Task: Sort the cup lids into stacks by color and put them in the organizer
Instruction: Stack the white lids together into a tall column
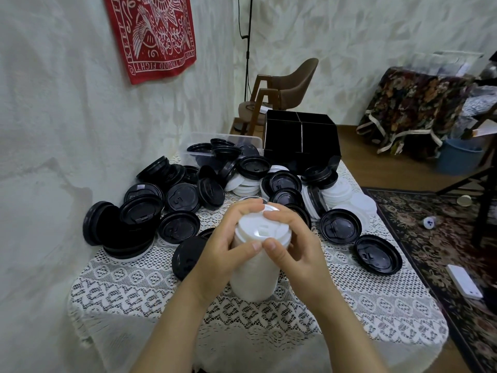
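A tall stack of white lids (254, 273) stands upright over the middle of the lace-covered table (376, 305). My left hand (228, 243) grips its left side near the top. My right hand (293, 246) grips the right side, fingers curled over the top lid's rim. Both thumbs meet at the front edge. Several black lids (178, 227) lie scattered behind and to the left, and more white lids (341, 195) lie in a heap at the right. The black organizer (301, 138) with divided compartments stands at the table's far end.
A clear plastic bin (199, 138) holding black lids sits left of the organizer. The wall runs close along the table's left side. A brown chair (293, 87) stands behind the table. A patterned rug with small items lies on the floor at the right.
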